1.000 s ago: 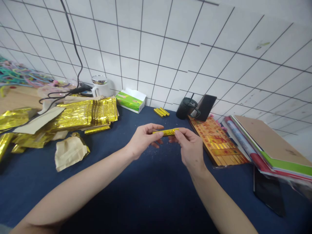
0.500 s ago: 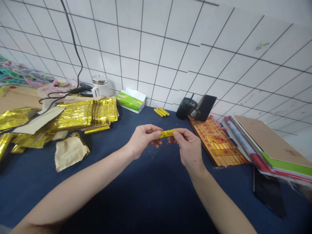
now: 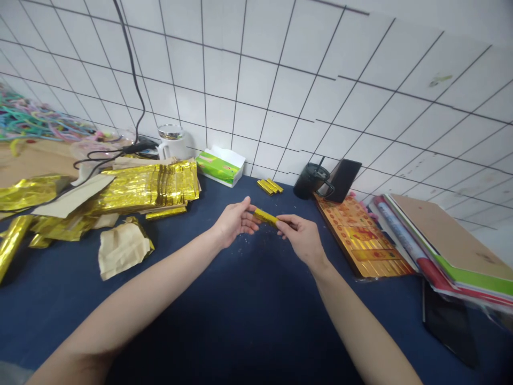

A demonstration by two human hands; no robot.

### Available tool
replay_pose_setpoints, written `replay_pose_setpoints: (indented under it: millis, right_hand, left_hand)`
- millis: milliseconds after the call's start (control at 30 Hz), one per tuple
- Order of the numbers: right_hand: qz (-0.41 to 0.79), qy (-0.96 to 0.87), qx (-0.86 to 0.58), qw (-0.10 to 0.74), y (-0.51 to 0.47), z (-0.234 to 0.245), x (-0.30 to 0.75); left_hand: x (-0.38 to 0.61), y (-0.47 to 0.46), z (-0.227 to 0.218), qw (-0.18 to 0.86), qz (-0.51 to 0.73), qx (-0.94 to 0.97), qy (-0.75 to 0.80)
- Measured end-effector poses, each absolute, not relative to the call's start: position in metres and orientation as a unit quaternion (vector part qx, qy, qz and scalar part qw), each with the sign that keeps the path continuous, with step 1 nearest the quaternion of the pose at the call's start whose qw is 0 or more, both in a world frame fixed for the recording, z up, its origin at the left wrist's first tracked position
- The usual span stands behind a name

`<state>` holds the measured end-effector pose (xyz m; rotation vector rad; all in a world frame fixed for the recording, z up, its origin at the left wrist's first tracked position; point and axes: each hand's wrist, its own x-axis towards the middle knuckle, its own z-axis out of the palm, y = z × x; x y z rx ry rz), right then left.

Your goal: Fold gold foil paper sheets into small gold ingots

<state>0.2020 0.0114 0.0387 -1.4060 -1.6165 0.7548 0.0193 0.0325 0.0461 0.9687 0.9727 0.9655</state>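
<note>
Between my hands, above the dark blue tabletop point(image 3: 256, 289), is a narrow gold foil paper roll point(image 3: 265, 216). My right hand point(image 3: 301, 235) pinches its near right end between thumb and fingers. My left hand point(image 3: 237, 222) is open, thumb raised and fingers spread, at the roll's far left end; whether a fingertip touches it I cannot tell. Beyond the hands lie several similar short gold rolls point(image 3: 270, 186) side by side. To the left is a thick stack of gold foil paper point(image 3: 136, 187), with a crumpled cream-backed sheet point(image 3: 124, 248) in front of it.
At the back stand a white mug point(image 3: 172, 143), a green tissue pack point(image 3: 221, 166), a dark cup point(image 3: 310, 181) and a phone point(image 3: 343, 179) propped upright. On the right lie an orange-gold packet point(image 3: 363, 238), a pile of folders point(image 3: 452, 240) and a black flat device point(image 3: 449, 323). A cable point(image 3: 134, 75) hangs at left.
My left hand has let go of its end of the gold roll and opened. The roll, still in my right hand, now tilts down toward the right. The view has shifted slightly.
</note>
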Motion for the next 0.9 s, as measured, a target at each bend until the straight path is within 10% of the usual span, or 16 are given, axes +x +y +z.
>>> replay_pose_setpoints:
  millis: [900]
  right_hand:
    - [0.058, -0.625, -0.703, 0.335, 0.159, -0.001, 0.225]
  left_hand:
    - [0.043, 0.029, -0.009, 0.479, 0.371, 0.613, 0.507]
